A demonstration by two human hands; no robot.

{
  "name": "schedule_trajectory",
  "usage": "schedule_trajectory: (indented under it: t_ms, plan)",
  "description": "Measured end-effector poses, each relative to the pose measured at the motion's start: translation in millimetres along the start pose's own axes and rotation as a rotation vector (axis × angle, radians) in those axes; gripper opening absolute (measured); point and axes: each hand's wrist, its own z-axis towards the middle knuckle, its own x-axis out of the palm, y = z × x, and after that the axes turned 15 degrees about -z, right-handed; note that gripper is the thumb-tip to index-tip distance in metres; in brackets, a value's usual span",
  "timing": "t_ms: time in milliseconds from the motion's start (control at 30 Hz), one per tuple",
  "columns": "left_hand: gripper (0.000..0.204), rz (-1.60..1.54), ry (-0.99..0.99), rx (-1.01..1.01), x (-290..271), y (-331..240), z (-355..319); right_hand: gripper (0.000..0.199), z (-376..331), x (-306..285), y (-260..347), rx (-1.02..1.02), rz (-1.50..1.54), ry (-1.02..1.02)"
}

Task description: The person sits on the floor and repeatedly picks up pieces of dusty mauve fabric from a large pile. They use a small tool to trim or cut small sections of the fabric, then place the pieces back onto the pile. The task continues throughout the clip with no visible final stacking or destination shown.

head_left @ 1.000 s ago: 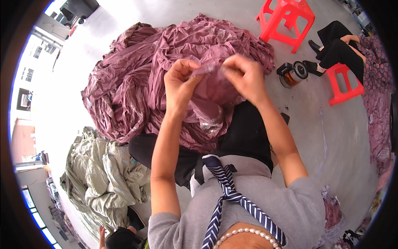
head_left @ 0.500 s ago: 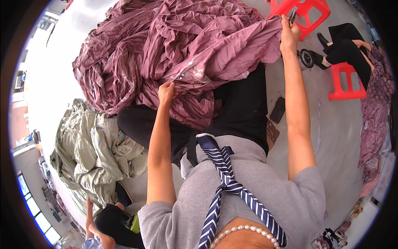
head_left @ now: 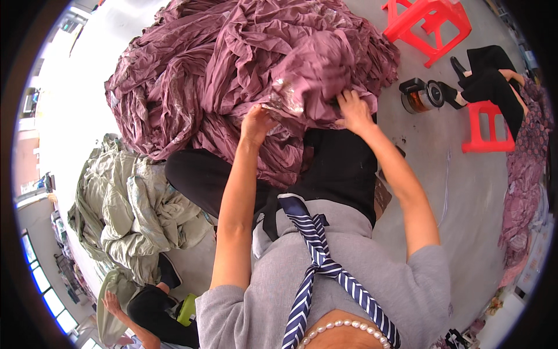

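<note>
Mauve fabric pile fills upper middle of frame, bunched and creased, near edge running onto the wearer's lap. Left hand is mid-frame, fingers curled in at the cloth edge, looks like a pinch on it. Right hand, a bit further right, has fingers partly spread over a gathered fold; can't tell whether it grips or just presses (dark bit by its fingertips, too small to ID). Silvery sequin-like patch sits between the hands. Progress: one section is up and being worked, that's all I'd call under way; bulk of the pile lies loose, nothing in it folded or sorted, so I'd judge plenty left. Finished share: can't tell. Pale green cloth pile, lower left, is also heaped, with a co-worker's hand on cloth below it. Labels: no brand, tag or writing legible on either pile, nor on the red stool or glass kettle, upper right; edge clutter is too small and warped to read.
</note>
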Motion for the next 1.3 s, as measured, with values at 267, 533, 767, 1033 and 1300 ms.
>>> schedule_trajectory:
  t_ms: [267,533,767,1033,1300]
  plan:
    - [0.032,-0.141,0.411,0.014,181.9,34.8,7.7,0.016,87.8,-56.0,-78.3,0.050,-0.134,-0.514]
    - [0.030,1.403,0.313,0.685,133.1,62.4,-45.0,0.024,80.3,39.5,-145.6,0.524,0.662,-0.009]
    - [0.084,1.544,-1.146,0.560,-67.5,8.2,-118.5,0.028,33.7,72.9,-189.9,1.046,1.096,-0.388]
    - [0.076,1.538,-1.149,0.172,-59.5,35.8,-138.9,0.023,-22.7,42.2,-208.6,0.475,-0.089,0.396]
    - [0.073,1.864,-0.942,-0.061,-42.8,56.1,-163.5,0.016,-0.7,-38.9,-118.4,0.552,0.537,-0.330]
